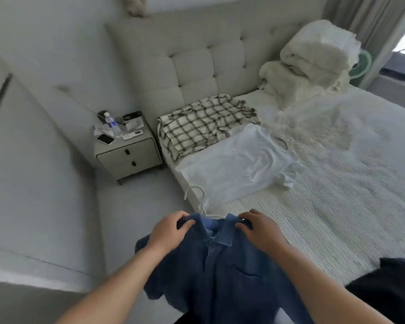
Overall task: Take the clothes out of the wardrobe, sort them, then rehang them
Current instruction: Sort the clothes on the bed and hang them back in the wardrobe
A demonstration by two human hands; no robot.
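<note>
- Clothes lie sorted on the bed (337, 206): a checked shirt (206, 122) near the headboard, then a white T-shirt (239, 169) just beside it.
- A blue polo shirt (220, 272) hangs in front of the person, over the bed's near edge.
- The left hand (171, 230) and right hand (260, 228) each grip one shoulder by the collar, likely to keep it spread flat.
- A white hanger (198, 202) pokes out of the neck, hook pointing away.
- A nightstand (129, 153) with a bottle and phone stands beside the bed.
</note>
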